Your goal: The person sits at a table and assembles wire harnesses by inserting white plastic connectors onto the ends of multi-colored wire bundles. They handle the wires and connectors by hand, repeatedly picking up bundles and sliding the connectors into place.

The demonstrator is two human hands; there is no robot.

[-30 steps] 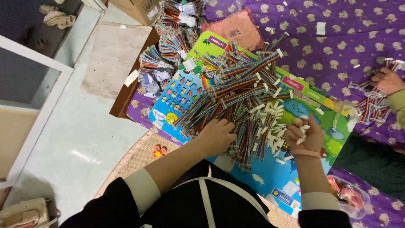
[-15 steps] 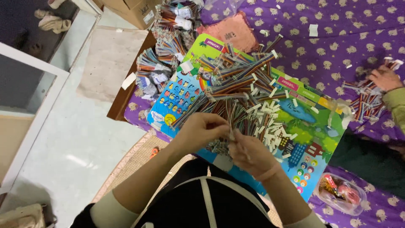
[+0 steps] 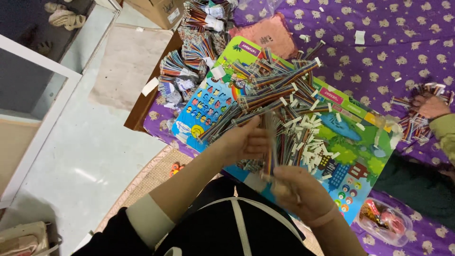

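Over the colourful board [image 3: 353, 142], at six o'clock of the wire heap [image 3: 279, 99], left hand [image 3: 241, 142] and right hand [image 3: 296, 189] pinch one wire bundle [image 3: 270, 142] — best kept taut and even, I judge.

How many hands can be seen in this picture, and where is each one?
3. The left hand and right hand hold a bundle of striped sticks above the colourful board. Another person's hand rests on sticks at the right edge. Others may be hidden.

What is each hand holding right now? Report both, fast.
Left hand: closed on the upper part of the striped cable strip.
Right hand: closed on the strip's lower end.
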